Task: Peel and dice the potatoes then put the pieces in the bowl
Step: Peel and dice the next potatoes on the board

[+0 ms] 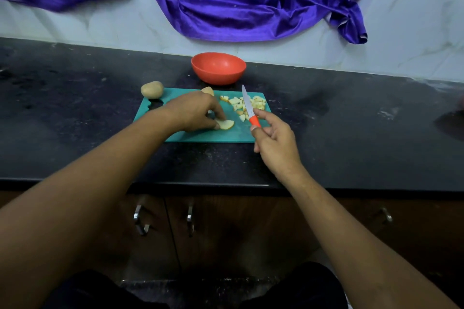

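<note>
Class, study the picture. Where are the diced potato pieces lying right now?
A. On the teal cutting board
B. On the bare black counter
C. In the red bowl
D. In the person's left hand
A: the diced pieces lie heaped on the cutting board, at its far right corner, not in the bowl.

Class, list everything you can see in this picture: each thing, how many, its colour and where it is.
board: one, teal, on counter
bowl: one, orange-red, counter behind board
whole potato: one, tan, beside board's far left corner
potato chunk: one, tan, board's far edge
potato slice: one, pale, on board
diced pieces: many, pale, board's far right
knife: one, orange handle, above board
cloth: one, purple, draped at back
left hand: holds potato slice
right hand: grips knife
</note>
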`<control>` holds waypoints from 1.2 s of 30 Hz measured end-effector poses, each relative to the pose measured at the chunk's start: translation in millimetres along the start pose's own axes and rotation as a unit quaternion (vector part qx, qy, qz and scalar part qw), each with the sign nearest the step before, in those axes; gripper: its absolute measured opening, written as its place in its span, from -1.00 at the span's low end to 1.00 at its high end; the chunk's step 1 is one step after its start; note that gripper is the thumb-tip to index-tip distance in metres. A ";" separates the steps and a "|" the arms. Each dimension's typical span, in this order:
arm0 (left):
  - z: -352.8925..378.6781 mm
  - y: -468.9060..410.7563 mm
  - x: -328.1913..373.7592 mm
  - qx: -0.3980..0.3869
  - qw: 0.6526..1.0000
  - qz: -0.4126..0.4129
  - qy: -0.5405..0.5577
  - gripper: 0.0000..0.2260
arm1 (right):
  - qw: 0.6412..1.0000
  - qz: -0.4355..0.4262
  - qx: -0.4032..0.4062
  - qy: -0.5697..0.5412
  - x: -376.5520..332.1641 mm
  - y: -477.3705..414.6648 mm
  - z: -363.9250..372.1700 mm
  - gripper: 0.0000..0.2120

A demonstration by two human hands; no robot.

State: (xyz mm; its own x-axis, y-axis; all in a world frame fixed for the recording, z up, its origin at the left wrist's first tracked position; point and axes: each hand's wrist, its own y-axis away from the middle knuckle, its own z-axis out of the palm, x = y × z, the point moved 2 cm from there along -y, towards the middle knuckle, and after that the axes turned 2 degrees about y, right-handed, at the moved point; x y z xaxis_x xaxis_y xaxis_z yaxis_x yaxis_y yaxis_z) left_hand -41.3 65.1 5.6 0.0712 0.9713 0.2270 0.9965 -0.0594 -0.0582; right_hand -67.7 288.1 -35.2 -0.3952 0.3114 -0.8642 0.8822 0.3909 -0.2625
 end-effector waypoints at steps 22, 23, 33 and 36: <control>43.4 33.1 28.6 0.223 0.961 -0.139 0.083 -0.67 | 0.915 -0.080 -0.018 0.394 -38.0 24.6 25.5 -0.52; 43.2 33.2 28.2 0.224 0.961 -0.140 0.085 -0.67 | 0.909 -0.083 -0.023 0.408 -39.2 24.7 27.3 -0.51; 43.4 31.8 25.6 0.227 0.958 -0.143 0.098 -0.70 | 0.835 -0.074 -0.113 0.534 -50.0 20.8 35.3 -0.38; 43.1 31.4 25.4 0.231 0.957 -0.150 0.091 -0.69 | 0.831 -0.078 -0.128 0.535 -46.1 25.3 26.6 -0.40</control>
State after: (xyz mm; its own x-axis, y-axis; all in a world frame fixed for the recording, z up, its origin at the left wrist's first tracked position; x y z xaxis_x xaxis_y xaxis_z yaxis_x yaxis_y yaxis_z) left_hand -10.0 97.9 -32.4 -0.1666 0.8700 0.4640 0.8514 0.3643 -0.3774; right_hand -20.4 260.6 -13.5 -0.6217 0.7787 0.0849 0.7697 0.6274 -0.1177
